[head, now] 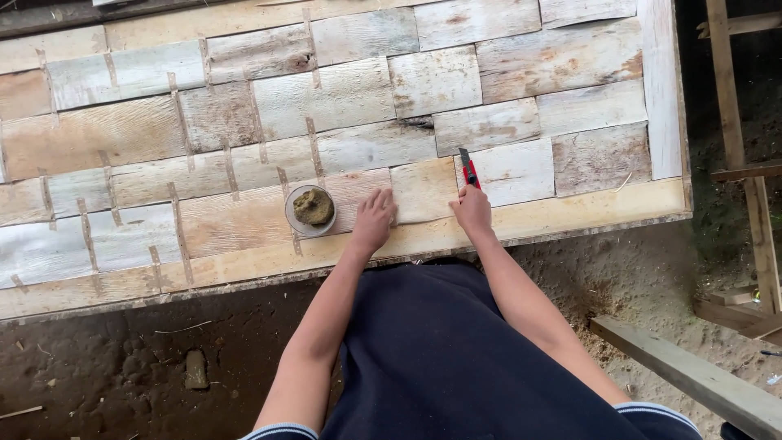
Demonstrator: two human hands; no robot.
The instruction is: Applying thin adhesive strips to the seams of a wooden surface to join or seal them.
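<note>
A person is standing at the near edge of a large wooden board (570, 216), looking straight down at their own two bare arms. The board is covered with overlapping pale sheets of thin veneer, patched together and joined by narrow strips of tape.

The left hand (373, 220) is lying flat with fingers spread, pressing down on one tan veneer sheet (419, 189) near the board's six o'clock edge. The right hand (472, 209) is closed in a grip around one red utility knife (467, 169), whose blade is pointing toward twelve o'clock at the sheet's right edge. The knife is sitting at about three o'clock from the left hand, quite near it.

At nine o'clock from the left hand, just beside it, one small round dish (310, 210) is holding a lump of brownish paste.

Risks, as a judgement: the pressing fingers are lying close to the blade's line, so a slip could be cutting them. If the sheet is shifting under light pressure, the cut could be wandering or tearing the thin veneer. An elbow could be knocking the dish.

Counted: two hands, one knife, one dish, one board; the sheets are too many to count surely.
</note>
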